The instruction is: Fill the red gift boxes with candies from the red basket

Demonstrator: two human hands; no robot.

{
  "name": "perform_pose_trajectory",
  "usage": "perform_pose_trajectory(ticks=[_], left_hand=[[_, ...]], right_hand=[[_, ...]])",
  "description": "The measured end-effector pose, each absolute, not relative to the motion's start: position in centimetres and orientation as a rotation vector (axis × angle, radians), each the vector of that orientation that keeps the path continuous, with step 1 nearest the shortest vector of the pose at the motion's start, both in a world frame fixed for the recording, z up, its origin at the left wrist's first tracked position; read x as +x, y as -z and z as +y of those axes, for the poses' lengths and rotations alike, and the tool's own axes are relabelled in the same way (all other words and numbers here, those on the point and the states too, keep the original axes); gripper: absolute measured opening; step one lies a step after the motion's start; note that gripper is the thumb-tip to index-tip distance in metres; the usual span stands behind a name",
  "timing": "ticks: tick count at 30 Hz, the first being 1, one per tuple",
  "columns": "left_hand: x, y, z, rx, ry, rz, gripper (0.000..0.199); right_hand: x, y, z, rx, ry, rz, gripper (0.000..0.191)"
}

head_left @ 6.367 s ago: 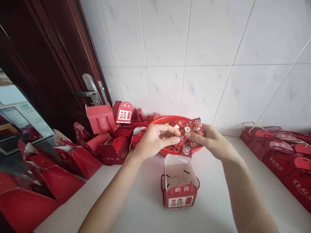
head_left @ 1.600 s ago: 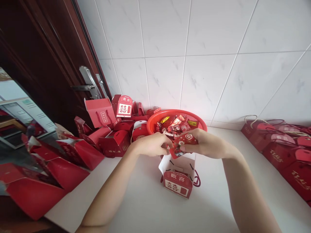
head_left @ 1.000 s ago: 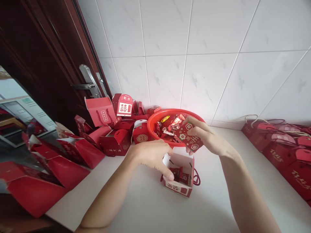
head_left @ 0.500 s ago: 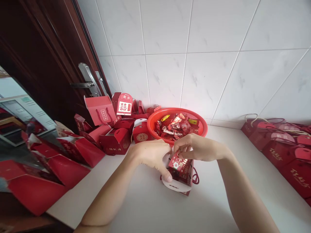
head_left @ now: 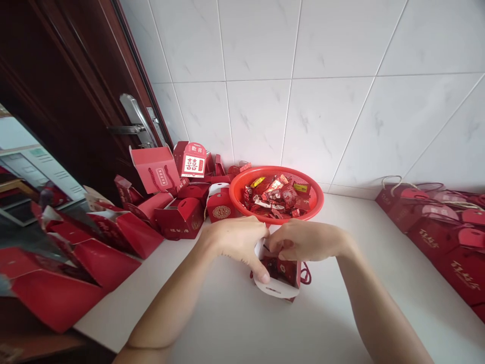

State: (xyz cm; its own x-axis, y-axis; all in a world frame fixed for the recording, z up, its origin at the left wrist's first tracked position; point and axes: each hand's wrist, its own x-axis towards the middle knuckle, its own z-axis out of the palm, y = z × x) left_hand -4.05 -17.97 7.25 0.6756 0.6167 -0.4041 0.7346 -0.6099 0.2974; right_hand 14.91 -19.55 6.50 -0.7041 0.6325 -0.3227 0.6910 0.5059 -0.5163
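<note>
An open red gift box point(head_left: 278, 289) with white inner flaps and a dark red cord handle stands on the white table. My left hand point(head_left: 238, 242) grips the box's left side, thumb over the near edge. My right hand point(head_left: 303, 241) is at the far part of the opening with its fingers curled down inside; what they hold, if anything, is hidden. Red packets point(head_left: 286, 268) show within the box. Just behind my hands sits a red plastic basket point(head_left: 316, 207) of red and yellow wrapped sweets point(head_left: 276, 194).
Several red boxes point(head_left: 182, 217) crowd the table's left side, some with lids up. Filled red gift bags point(head_left: 435, 237) with cord handles line the right edge. A tiled wall point(head_left: 329, 116) rises behind, and a dark door point(head_left: 83, 76) stands at the left.
The red patterned packet in my right hand has gone down into the box, and my right fingers have curled lower into the opening. My left hand keeps its place on the box.
</note>
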Motion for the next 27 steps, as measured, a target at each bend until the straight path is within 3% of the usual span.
perform_pose_trajectory(ticks=[4, 10, 21, 27], left_hand=[[-4.0, -7.2, -18.0, 2.461, 0.371, 1.053, 0.049], [-3.7, -7.0, -18.5, 2.463, 0.374, 1.040, 0.047], [-3.3, -6.6, -19.7, 2.484, 0.270, 0.946, 0.040], [-3.2, -6.8, -19.3, 2.507, 0.347, 1.001, 0.044]], right_hand=[[14.4, -5.8, -19.6, 1.159, 0.899, 2.601, 0.032], [13.8, -5.6, -20.2, 1.280, 0.736, 2.472, 0.018], [12.8, -6.6, -22.8, 1.412, 0.361, 2.518, 0.025], [12.1, -6.0, -21.5, 1.616, 0.636, 2.427, 0.020]])
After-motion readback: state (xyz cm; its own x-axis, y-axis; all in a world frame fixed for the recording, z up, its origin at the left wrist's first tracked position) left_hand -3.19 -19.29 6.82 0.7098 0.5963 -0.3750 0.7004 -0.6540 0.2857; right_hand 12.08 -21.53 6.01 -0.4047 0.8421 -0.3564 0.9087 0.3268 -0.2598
